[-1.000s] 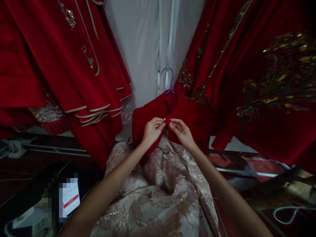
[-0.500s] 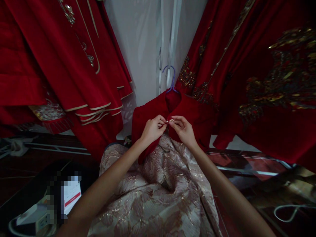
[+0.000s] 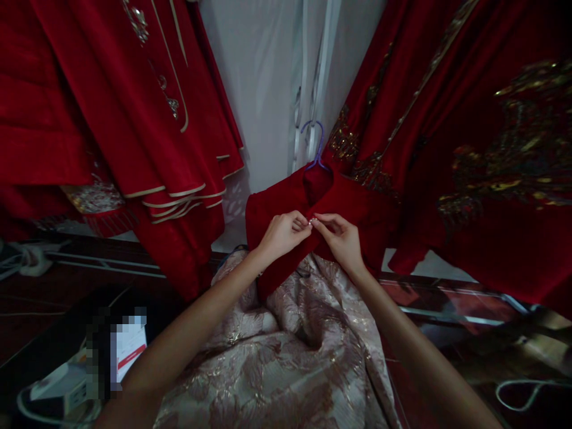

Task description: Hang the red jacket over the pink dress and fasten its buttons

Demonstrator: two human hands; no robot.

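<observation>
A small red velvet jacket (image 3: pixel 361 208) hangs on a purple hanger (image 3: pixel 318 146) in front of me. Both my hands meet at its front opening, just below the collar. My left hand (image 3: pixel 281 234) is closed, pinching the left edge of the jacket. My right hand (image 3: pixel 344 238) pinches the right edge, with a small pearl-like button between the fingertips. Below the jacket spreads a pale pink and gold brocade skirt (image 3: pixel 286 363), partly covered by my forearms.
Red embroidered garments hang at the left (image 3: pixel 111 113) and at the right (image 3: pixel 482 155), close on both sides. A white wall (image 3: pixel 263 77) shows between them. A white device with a cable (image 3: pixel 58 387) lies at the lower left. A white cord (image 3: pixel 527 390) lies at the lower right.
The view has shifted slightly, so the jacket and hands sit a little further right. My fingers stay pinched together at the jacket's front opening.
</observation>
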